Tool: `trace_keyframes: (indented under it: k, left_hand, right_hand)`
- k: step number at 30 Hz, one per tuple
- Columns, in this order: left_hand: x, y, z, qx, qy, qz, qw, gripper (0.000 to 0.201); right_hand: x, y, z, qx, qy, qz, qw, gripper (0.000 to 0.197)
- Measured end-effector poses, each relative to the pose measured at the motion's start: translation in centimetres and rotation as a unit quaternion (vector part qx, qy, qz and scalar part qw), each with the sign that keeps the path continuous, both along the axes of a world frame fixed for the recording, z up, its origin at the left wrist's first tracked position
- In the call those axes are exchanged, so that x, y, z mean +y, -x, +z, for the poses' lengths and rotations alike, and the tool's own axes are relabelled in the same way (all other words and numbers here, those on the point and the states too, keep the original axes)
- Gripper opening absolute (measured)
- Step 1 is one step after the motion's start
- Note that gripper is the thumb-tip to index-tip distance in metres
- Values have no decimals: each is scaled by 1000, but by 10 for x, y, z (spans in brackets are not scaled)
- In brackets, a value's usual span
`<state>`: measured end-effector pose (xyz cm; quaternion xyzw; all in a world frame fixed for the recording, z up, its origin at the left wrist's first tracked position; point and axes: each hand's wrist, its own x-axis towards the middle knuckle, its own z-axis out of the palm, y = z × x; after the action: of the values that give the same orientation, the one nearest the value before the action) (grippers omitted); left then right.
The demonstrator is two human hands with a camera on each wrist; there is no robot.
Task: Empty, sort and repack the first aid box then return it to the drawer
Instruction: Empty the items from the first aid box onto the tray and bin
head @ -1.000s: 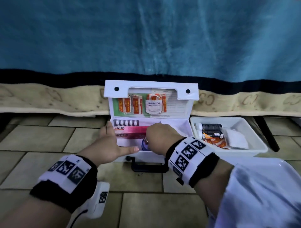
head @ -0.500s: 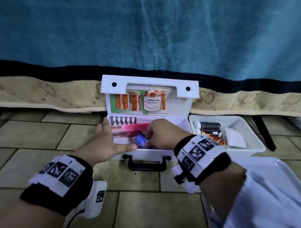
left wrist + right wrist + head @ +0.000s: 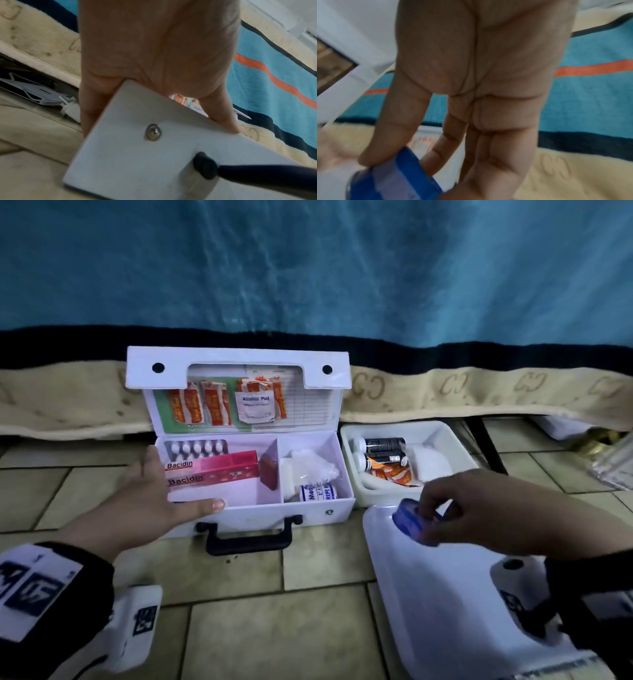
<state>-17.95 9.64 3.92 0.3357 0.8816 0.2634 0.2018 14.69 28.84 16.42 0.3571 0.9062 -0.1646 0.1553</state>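
Left hand (image 3: 147, 501) lies flat and extended against the front-left corner of the open first aid box (image 3: 274, 510) on the tiled floor (image 3: 274, 628), thumb along the front rim, fingers straight (steadying, nothing gripped). Right hand (image 3: 479, 508), palm down with fingers curled, pinches a blue tape roll (image 3: 409, 520) above the white tray (image 3: 445, 611) right of the box. Bacidin cartons (image 3: 212, 472) sit in the box's left compartment.

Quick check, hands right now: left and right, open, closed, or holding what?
Left hand: open, fingers straight, resting on the first aid box front corner.
Right hand: pinching a small blue container above the white tray.
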Motion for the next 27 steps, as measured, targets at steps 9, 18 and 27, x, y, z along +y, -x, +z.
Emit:
trace_keyframes:
  k: [9,18,27]
  left_hand:
    - [1,-4,1,3,18,2,1000,155]
    - [0,-11,8,-14,3,-6,1000,144]
    - [0,-18,16,-14,25,4,1000,141]
  right_hand:
    - [-15,25,-49,-42,-118,3,992,27]
    - [-39,145,-40,112,-125,184,968,31]
    - [-38,177,-73,98,-185,166,964,16]
